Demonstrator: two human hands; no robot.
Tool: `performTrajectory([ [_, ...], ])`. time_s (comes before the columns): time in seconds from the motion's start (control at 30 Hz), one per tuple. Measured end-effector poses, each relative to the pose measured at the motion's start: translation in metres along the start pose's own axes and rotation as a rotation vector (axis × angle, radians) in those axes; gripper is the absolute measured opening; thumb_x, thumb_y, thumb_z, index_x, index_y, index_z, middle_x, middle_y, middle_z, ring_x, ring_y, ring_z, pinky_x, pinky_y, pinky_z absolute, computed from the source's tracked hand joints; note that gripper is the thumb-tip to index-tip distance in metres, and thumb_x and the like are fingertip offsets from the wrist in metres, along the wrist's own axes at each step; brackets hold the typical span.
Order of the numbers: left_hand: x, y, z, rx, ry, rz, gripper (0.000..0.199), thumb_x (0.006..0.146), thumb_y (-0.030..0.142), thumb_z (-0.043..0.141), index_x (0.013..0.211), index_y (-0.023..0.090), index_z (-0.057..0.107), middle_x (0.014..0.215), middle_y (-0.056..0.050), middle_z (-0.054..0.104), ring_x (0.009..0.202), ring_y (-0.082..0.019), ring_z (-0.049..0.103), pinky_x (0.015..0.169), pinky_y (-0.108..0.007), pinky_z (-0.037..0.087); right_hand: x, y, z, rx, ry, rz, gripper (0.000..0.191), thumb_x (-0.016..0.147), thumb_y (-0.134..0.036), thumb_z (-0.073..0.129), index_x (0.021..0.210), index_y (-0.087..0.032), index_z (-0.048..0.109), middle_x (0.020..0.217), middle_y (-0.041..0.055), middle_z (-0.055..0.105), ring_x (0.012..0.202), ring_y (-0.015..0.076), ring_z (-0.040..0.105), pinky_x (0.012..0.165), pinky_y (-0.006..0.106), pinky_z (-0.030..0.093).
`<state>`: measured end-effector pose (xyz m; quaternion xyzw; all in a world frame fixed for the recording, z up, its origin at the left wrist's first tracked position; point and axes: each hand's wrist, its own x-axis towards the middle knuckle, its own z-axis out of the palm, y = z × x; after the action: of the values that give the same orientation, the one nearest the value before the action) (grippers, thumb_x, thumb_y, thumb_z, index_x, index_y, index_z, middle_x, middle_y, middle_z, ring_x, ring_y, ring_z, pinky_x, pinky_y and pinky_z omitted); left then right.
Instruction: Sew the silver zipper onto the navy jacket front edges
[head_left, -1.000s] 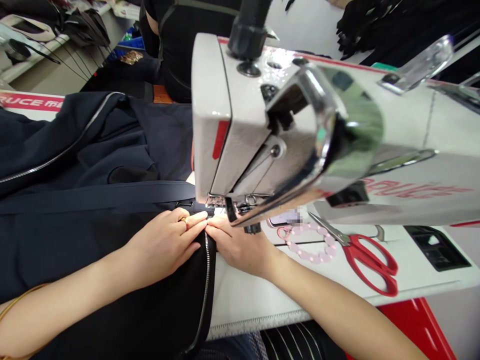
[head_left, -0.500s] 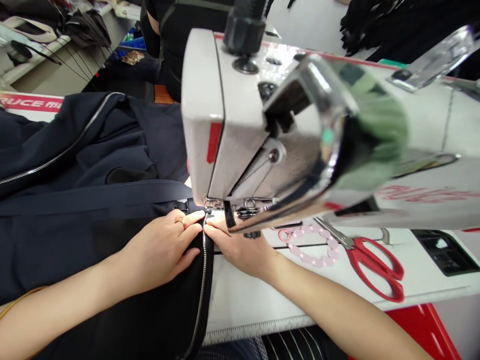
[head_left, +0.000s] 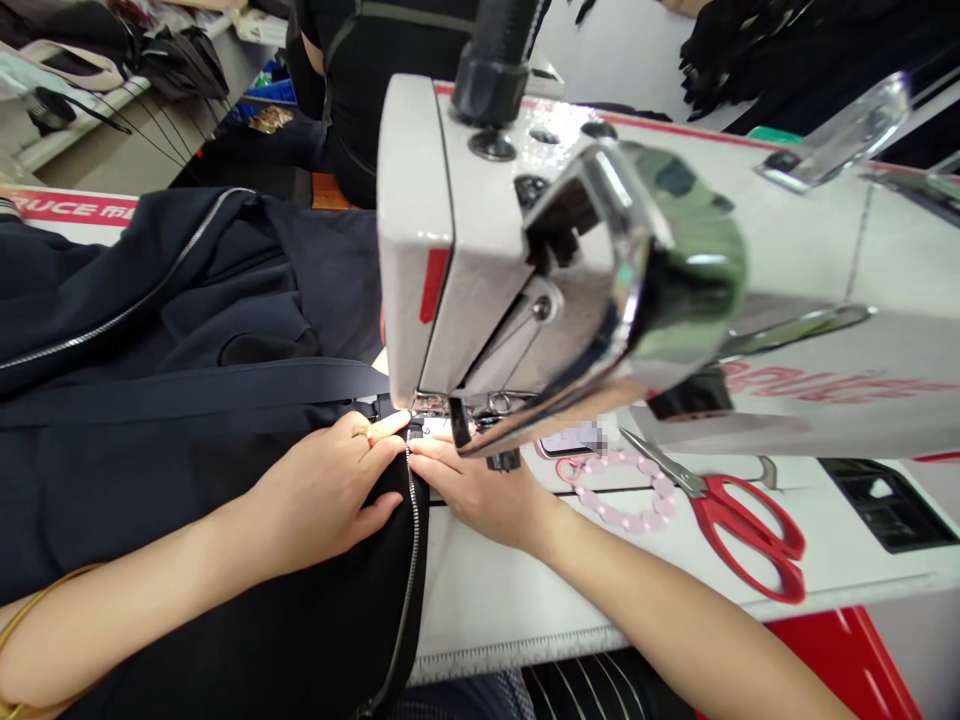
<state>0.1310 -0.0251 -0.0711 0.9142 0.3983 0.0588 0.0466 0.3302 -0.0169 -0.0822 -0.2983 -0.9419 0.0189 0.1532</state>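
Note:
My left hand point(head_left: 322, 485) lies over a dark navy garment point(head_left: 225, 410), fingers stretched toward the needle area and thumb apart. Its fingertips press beside a metal zipper point(head_left: 414, 540) running along the garment's edge. From the other side, my right hand point(head_left: 487, 490) reaches in under the sewing machine point(head_left: 517, 270) head. Its extended fingertips rest on the zipper's upper end, close to my left fingertips; its thumb is hidden. The presser foot and needle area point(head_left: 427, 405) sit just beyond both hands, partly covered by the machine head.
Right of my hands lie a pink beaded bracelet point(head_left: 622, 520), a phone point(head_left: 570, 438) and red-handled scissors point(head_left: 742, 530). A ruler strip point(head_left: 517, 650) edges the white table point(head_left: 465, 600). A person in black point(head_left: 397, 80) is across from me. Dark clothes point(head_left: 810, 60) are piled at back right.
The view has shifted slightly, so the machine head appears a little lower and more of the phone shows. Both hands stay at the zipper's upper end with hardly any movement.

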Motion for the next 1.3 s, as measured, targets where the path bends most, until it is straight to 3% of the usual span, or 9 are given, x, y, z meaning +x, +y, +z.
performTrajectory([
  [0.2, 0.003, 0.0, 0.003, -0.054, 0.058, -0.014, 0.035, 0.079, 0.029, 0.051, 0.11, 0.014, 0.051, 0.11, -0.012, 0.055, 0.097, -0.025, 0.052, 0.08, -0.037, 0.047, 0.004, 0.004, -0.001, -0.032, -0.108, 0.034, 0.021, 0.087, -0.013, 0.04, 0.089, -0.019, 0.059, 0.098, 0.0046, 0.063, 0.082, 0.0167, 0.054, 0.068, 0.029, 0.035],
  [0.43, 0.012, -0.002, 0.003, 0.015, 0.111, 0.011, 0.031, 0.079, 0.027, 0.051, 0.105, 0.011, 0.054, 0.088, -0.011, 0.059, 0.083, -0.024, 0.056, 0.071, -0.035, 0.049, 0.001, -0.001, 0.002, -0.183, -0.033, 0.146, 0.02, 0.09, -0.019, 0.04, 0.09, -0.023, 0.06, 0.087, 0.0024, 0.063, 0.071, 0.0158, 0.053, 0.065, 0.03, 0.031],
  [0.63, 0.009, -0.003, 0.006, 0.086, 0.2, 0.059, 0.03, 0.081, 0.029, 0.047, 0.102, 0.011, 0.059, 0.099, -0.014, 0.061, 0.089, -0.025, 0.057, 0.077, -0.037, 0.05, 0.002, -0.006, -0.004, -0.148, -0.06, 0.161, 0.024, 0.092, -0.019, 0.038, 0.088, -0.021, 0.061, 0.085, 0.0051, 0.062, 0.075, 0.0166, 0.054, 0.066, 0.03, 0.032],
  [0.93, 0.008, -0.002, 0.007, 0.09, 0.212, 0.055, 0.024, 0.084, 0.029, 0.046, 0.096, 0.014, 0.06, 0.096, -0.011, 0.062, 0.088, -0.023, 0.058, 0.072, -0.035, 0.052, -0.001, -0.005, 0.0, -0.165, -0.043, 0.153, 0.021, 0.09, -0.015, 0.041, 0.092, -0.02, 0.061, 0.072, 0.0038, 0.061, 0.066, 0.0166, 0.053, 0.068, 0.032, 0.036],
  [1.3, 0.006, -0.004, 0.011, 0.065, 0.206, 0.024, 0.022, 0.085, 0.027, 0.045, 0.094, 0.013, 0.059, 0.087, -0.009, 0.061, 0.083, -0.021, 0.058, 0.07, -0.033, 0.051, 0.003, -0.002, 0.0, -0.172, -0.049, 0.102, 0.021, 0.089, -0.014, 0.038, 0.088, -0.019, 0.059, 0.077, 0.0038, 0.061, 0.069, 0.0162, 0.056, 0.061, 0.029, 0.039],
])
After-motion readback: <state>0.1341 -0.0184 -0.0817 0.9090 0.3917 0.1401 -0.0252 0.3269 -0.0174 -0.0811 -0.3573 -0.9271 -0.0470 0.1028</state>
